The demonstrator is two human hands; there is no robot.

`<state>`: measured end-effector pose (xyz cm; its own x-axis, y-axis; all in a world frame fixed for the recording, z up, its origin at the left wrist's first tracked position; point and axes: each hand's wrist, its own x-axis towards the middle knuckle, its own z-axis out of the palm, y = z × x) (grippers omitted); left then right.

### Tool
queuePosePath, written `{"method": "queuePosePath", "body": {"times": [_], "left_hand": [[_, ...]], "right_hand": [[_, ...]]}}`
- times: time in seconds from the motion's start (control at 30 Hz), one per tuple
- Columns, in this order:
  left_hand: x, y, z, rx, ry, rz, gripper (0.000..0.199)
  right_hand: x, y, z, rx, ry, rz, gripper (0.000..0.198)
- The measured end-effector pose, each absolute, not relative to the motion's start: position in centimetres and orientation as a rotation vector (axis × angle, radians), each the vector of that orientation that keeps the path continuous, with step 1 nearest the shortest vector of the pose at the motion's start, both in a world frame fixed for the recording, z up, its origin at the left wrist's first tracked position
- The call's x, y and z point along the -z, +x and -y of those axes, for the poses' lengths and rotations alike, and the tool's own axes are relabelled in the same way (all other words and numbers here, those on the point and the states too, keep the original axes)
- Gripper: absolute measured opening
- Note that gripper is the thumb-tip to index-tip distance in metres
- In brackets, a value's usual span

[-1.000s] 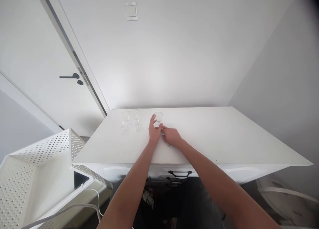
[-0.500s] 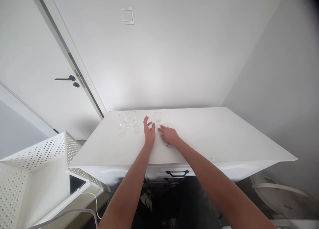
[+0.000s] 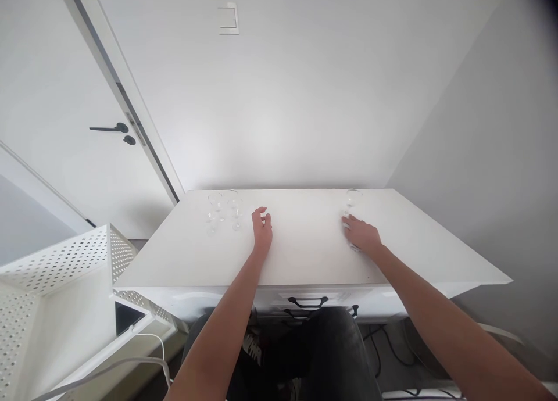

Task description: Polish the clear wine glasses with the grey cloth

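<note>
On the right part of the white top, my right hand point(image 3: 361, 233) is closed, palm down, at a clear stemmed glass point(image 3: 354, 199). The glass's bowl rises beyond my fingertips, and its stem runs down to them. A clear rounded edge shows beneath my palm; whether it belongs to this glass or to another, I cannot tell. My left hand point(image 3: 262, 229) is near the middle, fingers loosely curled and thumb apart, with nothing in it. To its left stand several clear stemmed glasses point(image 3: 235, 204) in a close group, hard to separate because they are transparent.
The white cabinet top point(image 3: 305, 261) meets the wall behind it. Black drawer handles point(image 3: 308, 302) are on its front, close to my legs. A white perforated shelf unit point(image 3: 52, 261) stands at the lower left, with a cable point(image 3: 150, 336). A door point(image 3: 65, 99) is at the left.
My right hand has moved well to the right along the top, and the stemmed glass has moved with it. My left hand has stayed near the middle, its fingers curling more.
</note>
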<state>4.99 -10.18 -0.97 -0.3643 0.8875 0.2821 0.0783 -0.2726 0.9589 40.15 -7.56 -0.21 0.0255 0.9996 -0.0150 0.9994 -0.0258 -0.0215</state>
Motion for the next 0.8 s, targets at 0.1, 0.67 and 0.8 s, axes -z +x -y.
{"method": "queuePosePath", "body": {"times": [0.1, 0.67, 0.8], "left_hand": [[0.8, 5.0, 10.3, -1.562, 1.268, -1.309, 0.052], [0.7, 5.5, 10.4, -1.31, 1.395, -1.235, 0.064], [0.9, 5.4, 10.0, -1.37, 1.302, -1.273, 0.06]], "right_hand": [[0.6, 40.0, 7.5, -0.019, -2.243, 2.171, 0.054], [1.8, 35.5, 9.9, 0.292, -1.869, 2.113, 0.049], [-2.0, 27.1, 11.6, 0.021, -1.456, 2.052, 0.059]]}}
